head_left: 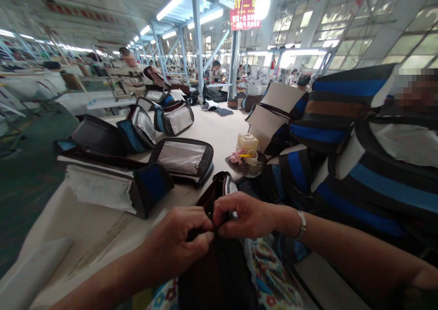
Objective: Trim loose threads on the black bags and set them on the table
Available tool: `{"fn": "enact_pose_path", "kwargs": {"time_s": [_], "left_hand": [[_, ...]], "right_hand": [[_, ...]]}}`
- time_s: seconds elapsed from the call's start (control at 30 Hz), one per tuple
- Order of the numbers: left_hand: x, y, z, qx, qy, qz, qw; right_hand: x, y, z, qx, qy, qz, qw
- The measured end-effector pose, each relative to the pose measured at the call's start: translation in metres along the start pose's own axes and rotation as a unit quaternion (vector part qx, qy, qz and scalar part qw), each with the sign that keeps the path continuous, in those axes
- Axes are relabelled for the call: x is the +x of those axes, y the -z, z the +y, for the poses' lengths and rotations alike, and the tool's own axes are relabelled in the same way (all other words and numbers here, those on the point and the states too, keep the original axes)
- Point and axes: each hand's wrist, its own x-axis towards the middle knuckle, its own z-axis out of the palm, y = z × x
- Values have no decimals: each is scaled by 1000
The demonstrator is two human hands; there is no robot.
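A dark brown and black unfinished bag (pixel 219 273) lies over my lap, its upper end resting at the table edge. My left hand (pixel 181 237) pinches its dark edge between thumb and bent fingers. Close beside it, my right hand (pixel 244 216) is closed in a pinch on the same edge, the fingertips almost meeting. Whatever small part sits between the fingertips is too dark to make out. A flowered cloth (pixel 270 273) shows under the bag.
On the pale table (pixel 219 123), bag pieces with white lining (pixel 183 157) lie at the left, a long one (pixel 102 187) nearer me. Blue-striped bags (pixel 342 100) are piled high at right. A dark dish (pixel 251 168) holds a cream block (pixel 247 141). People sit beyond.
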Motion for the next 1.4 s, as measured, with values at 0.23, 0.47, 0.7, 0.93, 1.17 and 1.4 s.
{"fn": "enact_pose_path", "kwargs": {"time_s": [0.23, 0.47, 0.7, 0.93, 1.17, 1.4], "left_hand": [[-4, 4, 6, 18, -28, 16, 999], [2, 3, 9, -58, 90, -13, 994], [0, -4, 8, -34, 78, 10, 996], [-3, -13, 1, 18, -8, 59, 998], [-5, -10, 5, -11, -5, 36, 999], [0, 3, 4, -139, 111, -111, 978]], "right_hand": [[1, -15, -4, -85, 56, 107, 989], [3, -16, -8, -56, 1, 100, 993], [1, -16, -3, -40, 2, 86, 996], [-5, -27, 1, -200, 158, 151, 955], [-21, -27, 2, -422, 248, 90, 868], [-26, -36, 13, -367, 214, 100, 900]]}}
